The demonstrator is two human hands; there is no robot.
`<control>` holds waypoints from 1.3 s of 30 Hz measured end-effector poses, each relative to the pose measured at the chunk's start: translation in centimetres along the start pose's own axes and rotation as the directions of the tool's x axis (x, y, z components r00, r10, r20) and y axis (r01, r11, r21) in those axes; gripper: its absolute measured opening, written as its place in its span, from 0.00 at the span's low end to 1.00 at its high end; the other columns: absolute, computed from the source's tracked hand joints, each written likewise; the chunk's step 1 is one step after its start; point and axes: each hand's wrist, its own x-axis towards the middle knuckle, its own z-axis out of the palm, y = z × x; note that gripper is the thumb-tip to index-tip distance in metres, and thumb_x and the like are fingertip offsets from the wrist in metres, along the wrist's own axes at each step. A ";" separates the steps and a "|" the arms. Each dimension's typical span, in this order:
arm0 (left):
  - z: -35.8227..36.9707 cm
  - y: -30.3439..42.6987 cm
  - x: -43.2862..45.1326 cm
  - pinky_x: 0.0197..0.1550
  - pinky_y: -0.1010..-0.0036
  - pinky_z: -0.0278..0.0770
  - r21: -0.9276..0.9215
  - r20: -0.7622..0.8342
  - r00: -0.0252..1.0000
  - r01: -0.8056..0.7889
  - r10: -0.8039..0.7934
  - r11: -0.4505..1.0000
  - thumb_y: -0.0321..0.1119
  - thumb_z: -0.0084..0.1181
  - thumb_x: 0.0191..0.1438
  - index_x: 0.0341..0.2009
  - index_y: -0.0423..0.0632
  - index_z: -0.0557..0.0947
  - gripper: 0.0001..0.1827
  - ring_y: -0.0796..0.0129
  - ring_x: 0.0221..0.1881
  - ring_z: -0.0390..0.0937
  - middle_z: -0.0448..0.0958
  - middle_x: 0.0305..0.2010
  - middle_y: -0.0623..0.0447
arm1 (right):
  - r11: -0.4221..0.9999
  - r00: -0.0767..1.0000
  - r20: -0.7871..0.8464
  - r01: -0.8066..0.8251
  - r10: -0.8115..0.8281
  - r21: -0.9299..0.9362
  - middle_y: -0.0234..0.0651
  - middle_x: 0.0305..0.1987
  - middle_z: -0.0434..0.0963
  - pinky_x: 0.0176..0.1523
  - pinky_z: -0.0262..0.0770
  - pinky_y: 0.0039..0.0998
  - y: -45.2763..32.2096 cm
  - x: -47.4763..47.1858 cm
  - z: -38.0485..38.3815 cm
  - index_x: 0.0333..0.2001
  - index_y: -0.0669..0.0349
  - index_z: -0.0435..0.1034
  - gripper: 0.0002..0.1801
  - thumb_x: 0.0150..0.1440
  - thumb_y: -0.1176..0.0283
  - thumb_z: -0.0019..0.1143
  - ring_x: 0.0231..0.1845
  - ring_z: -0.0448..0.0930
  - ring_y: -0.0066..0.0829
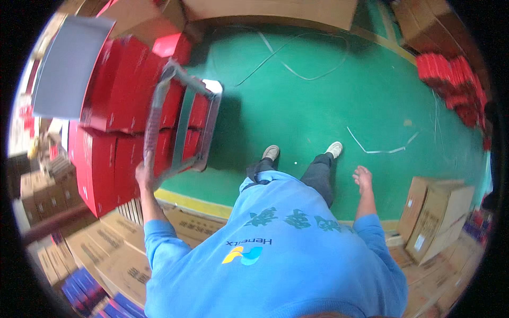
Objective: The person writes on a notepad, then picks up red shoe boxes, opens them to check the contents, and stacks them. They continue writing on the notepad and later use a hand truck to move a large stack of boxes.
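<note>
My left hand (144,175) grips the grey metal push handle (150,127) of a platform trolley at the left. Red cartons (97,167) are stacked on the trolley, and its deck edge (210,127) shows beyond the handle. A grey flat panel (73,67) lies on or beside the top of the stack; I cannot tell which. On the other side, my right hand (362,177) hangs over the green floor with fingers loosely curled and nothing in it. A bent white strap (381,152) lies on the floor beyond that hand.
A long loose strap (294,73) loops across the green floor (278,107) ahead. Bundled red pieces (451,79) stand at the far right. Brown cartons (433,218) stand at the near right, others (119,250) at the near left. A yellow line (195,202) borders the floor.
</note>
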 end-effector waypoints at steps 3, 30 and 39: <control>-0.3 1.0 4.0 0.47 0.62 0.74 0.006 -0.002 1.000 -0.029 0.029 1.000 0.72 0.57 0.53 0.41 0.37 0.87 0.43 0.60 0.40 0.79 0.83 0.34 0.41 | 0.961 0.957 0.091 0.275 -0.274 -0.003 0.41 0.58 0.79 0.33 0.73 0.26 -7.2 -1.4 3.8 0.66 0.58 0.66 0.27 0.67 0.58 0.52 0.45 0.83 0.29; 25.3 37.1 -42.1 0.48 0.55 0.76 -0.004 0.238 0.929 -0.292 0.285 0.956 0.56 0.64 0.55 0.55 0.30 0.79 0.39 0.52 0.44 0.76 0.80 0.51 0.38 | 0.994 0.979 -0.170 -0.107 0.110 0.027 0.50 0.47 0.82 0.51 0.78 0.47 25.0 0.6 -24.8 0.43 0.59 0.81 0.23 0.56 0.52 0.52 0.48 0.81 0.53; 24.6 35.7 -57.8 0.45 0.52 0.77 -0.107 0.090 0.917 -0.379 0.389 0.919 0.54 0.66 0.54 0.53 0.29 0.79 0.38 0.50 0.42 0.76 0.80 0.49 0.36 | 0.997 0.995 -0.062 -0.078 0.076 -0.025 0.49 0.43 0.83 0.47 0.79 0.47 46.8 -0.5 -27.3 0.42 0.58 0.81 0.21 0.57 0.56 0.50 0.40 0.83 0.52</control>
